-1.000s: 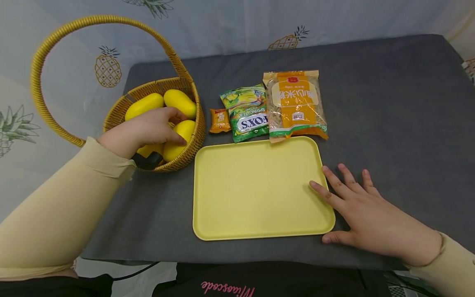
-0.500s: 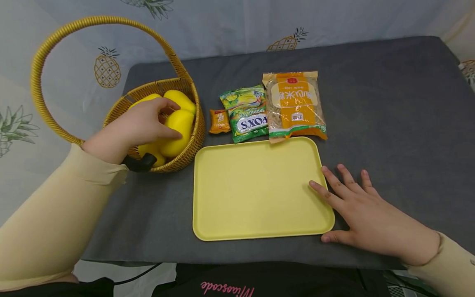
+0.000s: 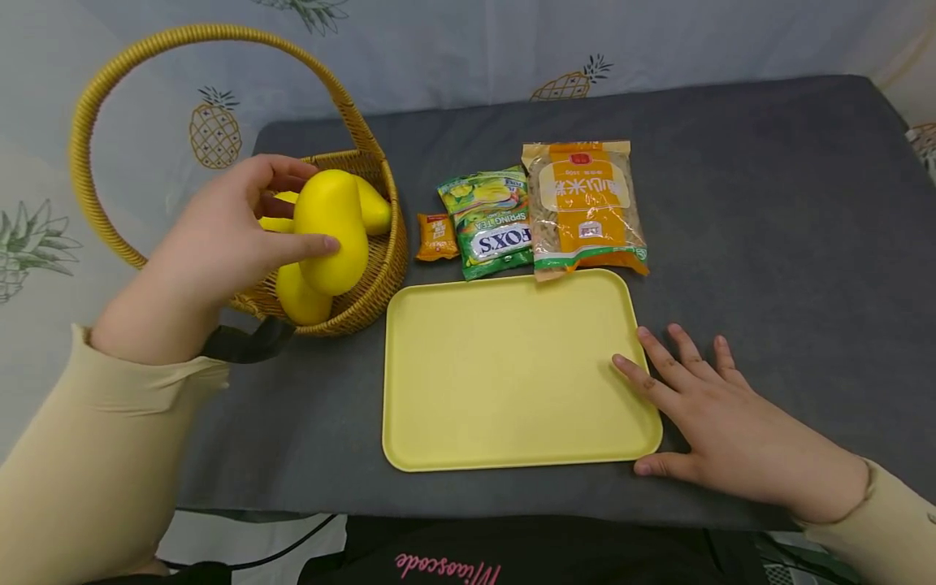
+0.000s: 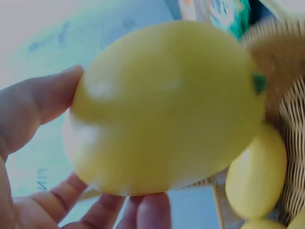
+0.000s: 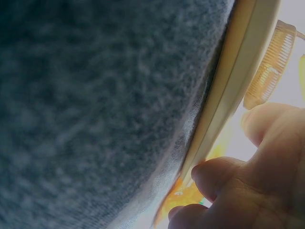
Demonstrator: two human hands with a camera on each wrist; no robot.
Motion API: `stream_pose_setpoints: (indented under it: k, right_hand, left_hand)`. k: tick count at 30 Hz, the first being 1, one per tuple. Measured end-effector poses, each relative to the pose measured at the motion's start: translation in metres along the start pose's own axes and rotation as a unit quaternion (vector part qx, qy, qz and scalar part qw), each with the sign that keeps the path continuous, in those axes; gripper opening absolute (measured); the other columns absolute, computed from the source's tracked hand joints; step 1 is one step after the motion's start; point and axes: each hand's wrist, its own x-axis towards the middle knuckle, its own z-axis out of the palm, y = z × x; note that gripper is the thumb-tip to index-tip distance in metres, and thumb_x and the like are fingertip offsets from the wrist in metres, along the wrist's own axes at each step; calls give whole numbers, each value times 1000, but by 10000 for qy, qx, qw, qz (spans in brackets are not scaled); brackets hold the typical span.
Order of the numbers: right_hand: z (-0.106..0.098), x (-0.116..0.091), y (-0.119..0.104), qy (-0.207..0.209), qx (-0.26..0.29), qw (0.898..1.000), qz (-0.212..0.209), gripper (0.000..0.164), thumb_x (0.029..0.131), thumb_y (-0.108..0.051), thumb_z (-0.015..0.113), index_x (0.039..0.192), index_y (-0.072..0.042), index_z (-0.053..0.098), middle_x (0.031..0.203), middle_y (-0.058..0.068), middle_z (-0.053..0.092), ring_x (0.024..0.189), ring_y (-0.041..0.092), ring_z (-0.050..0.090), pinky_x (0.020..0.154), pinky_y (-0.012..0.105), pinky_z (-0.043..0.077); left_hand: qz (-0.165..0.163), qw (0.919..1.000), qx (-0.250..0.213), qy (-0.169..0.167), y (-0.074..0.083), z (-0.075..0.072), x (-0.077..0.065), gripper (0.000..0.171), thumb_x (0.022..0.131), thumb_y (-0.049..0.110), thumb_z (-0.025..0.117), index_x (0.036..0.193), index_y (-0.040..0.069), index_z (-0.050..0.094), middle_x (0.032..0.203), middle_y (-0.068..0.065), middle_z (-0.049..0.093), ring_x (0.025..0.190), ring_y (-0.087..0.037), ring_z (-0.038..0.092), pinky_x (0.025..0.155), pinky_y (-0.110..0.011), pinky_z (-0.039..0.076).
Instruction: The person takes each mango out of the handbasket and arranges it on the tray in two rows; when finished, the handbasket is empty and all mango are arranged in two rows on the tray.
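My left hand [image 3: 227, 227] grips a yellow mango [image 3: 332, 236] between thumb and fingers, holding it up over the wicker basket [image 3: 398, 244]. In the left wrist view the mango [image 4: 167, 109] fills the middle, with a small green spot at its far end. More yellow mangoes [image 3: 301, 296] lie in the basket beneath it, partly hidden by the hand and the held one. My right hand [image 3: 724, 422] lies with spread fingers at the right edge of the pale yellow tray [image 3: 512, 374]. From the right wrist, its fingers [image 5: 219, 176] show beside the tray's rim [image 5: 228, 90].
Behind the tray lie a small orange packet [image 3: 436, 237], a green FOX'S candy bag [image 3: 491, 219] and a larger orange-and-clear food bag [image 3: 585, 203]. The basket's tall handle [image 3: 212, 34] arches over its left side. Dark grey cloth [image 3: 768, 203] covers the table.
The left hand has closed round a mango and lifted it up and leftward out of the pile in the basket. The right hand and the tray have stayed put.
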Motion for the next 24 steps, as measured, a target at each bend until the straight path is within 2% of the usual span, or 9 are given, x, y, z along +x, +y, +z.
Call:
stream_pose_setpoints:
  k: [3,7,10,12,15,18,21,24]
  right_hand:
    - [0,0,0,1,23,10000,18,121,83,-86,72,178,-29,24,187,16,2,168,56,4,126,83,-8]
    - [1,0,-1,-8,42,10000,51,120,84,-84,74,178,-29,24,186,16,2,168,57,5,126,84,-7]
    - [1,-1,-1,-20,54,10000,71,120,84,-83,75,178,-30,24,186,17,2,168,58,5,126,84,-6]
    - [1,-1,-1,-6,57,10000,62,119,84,-82,76,178,-30,24,186,17,3,167,58,6,126,84,-6]
    - [0,0,-2,30,54,10000,23,119,85,-81,76,178,-30,24,186,16,2,167,58,7,126,84,-4]
    - [0,0,-2,59,55,10000,7,118,85,-80,77,178,-29,25,186,17,3,167,58,7,126,84,-3]
    - [-1,1,-2,23,62,10000,11,118,85,-80,77,178,-29,25,186,18,4,167,58,6,126,85,-3]
    - [-1,1,-2,2,60,10000,8,119,85,-81,77,178,-29,25,186,18,3,168,58,6,126,85,-3]
  left_hand:
    - [107,9989,-434,120,4,10,-13,81,91,27,94,160,25,50,147,3,58,122,-22,62,82,-23,59]
    - [401,9916,-1207,245,8,32,-26,76,90,14,94,154,22,54,142,4,58,112,-21,66,83,-21,61]
    - [680,9790,-1903,267,6,55,-30,77,89,4,92,154,15,54,142,0,58,112,-23,66,86,-21,62]
    - [846,9678,-2362,212,4,70,-33,77,88,-4,89,154,9,52,142,-3,58,113,-26,66,88,-22,63]
    - [939,9572,-2738,91,4,90,-38,78,88,-8,87,155,5,50,143,-7,56,111,-29,65,90,-24,63]
    - [914,9557,-2798,-53,4,108,-38,79,88,-8,88,155,5,50,145,-9,55,114,-30,63,91,-24,62]
    - [806,9602,-2670,-176,3,124,-35,80,87,-2,91,156,8,51,145,-9,58,118,-27,62,91,-27,60]
    - [649,9662,-2480,-278,1,138,-31,81,87,5,94,156,11,52,146,-7,60,123,-26,62,95,-36,60]
